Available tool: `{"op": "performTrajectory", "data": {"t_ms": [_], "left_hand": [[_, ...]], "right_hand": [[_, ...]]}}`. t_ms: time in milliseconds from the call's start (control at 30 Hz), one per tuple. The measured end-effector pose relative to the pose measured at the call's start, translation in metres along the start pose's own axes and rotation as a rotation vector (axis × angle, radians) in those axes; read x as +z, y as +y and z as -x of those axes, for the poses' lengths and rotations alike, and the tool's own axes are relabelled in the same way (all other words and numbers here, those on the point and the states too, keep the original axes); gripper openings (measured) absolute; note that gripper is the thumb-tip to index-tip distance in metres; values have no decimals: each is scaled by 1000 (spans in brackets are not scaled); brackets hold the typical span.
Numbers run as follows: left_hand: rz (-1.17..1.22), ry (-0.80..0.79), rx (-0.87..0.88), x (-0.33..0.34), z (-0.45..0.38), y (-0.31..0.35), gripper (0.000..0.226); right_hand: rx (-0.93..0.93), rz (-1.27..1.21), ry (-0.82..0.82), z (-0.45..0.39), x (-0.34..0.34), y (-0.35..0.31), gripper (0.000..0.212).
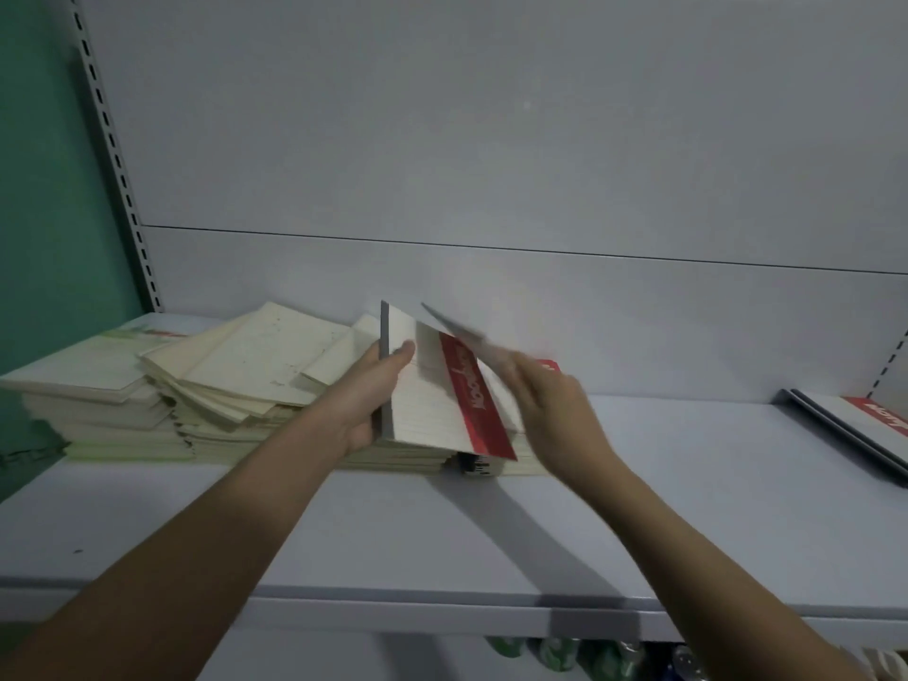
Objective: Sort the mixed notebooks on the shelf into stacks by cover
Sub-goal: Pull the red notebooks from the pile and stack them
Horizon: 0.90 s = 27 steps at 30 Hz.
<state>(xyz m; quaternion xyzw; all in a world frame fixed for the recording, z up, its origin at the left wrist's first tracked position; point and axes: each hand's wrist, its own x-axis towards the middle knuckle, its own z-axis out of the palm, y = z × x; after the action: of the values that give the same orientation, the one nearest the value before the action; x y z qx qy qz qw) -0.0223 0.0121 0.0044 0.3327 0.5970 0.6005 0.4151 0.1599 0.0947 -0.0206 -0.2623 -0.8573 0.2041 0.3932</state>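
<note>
My left hand [371,393] grips a tilted bunch of notebooks [432,400] by its grey spine, thumb on the front; the top cover is cream with a red band. My right hand [550,410], blurred, holds a thin grey-backed notebook [462,334] just right of that bunch. Both hover over a messy heap of cream-covered notebooks [236,371] spread across the left and middle of the white shelf [442,533]. At the far right lies a small stack of white notebooks with a red band [865,425].
The shelf's white back panel [491,164] rises behind the heap. A slotted upright [118,154] and a green wall [44,189] bound the left side. Below the shelf's front edge, green and blue items [565,656] show on a lower level.
</note>
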Motion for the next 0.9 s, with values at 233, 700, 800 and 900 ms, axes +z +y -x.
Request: {"op": "performTrajectory", "data": {"t_ms": [233,700,800,900], "left_hand": [[17,19,-15,-7,-3,-11,43],[28,41,37,-49,14,-3,42],[11,20,41,-56,19,-5,43],[17,-18,51,-52,21,-12,38]], "right_hand": [[-99,0,-397,12,22,-2,44],[177,393,-315,10,15,59,38],[278,162,-65,11,3,45,34],[262,-15,221,18,-5,6,38]]}}
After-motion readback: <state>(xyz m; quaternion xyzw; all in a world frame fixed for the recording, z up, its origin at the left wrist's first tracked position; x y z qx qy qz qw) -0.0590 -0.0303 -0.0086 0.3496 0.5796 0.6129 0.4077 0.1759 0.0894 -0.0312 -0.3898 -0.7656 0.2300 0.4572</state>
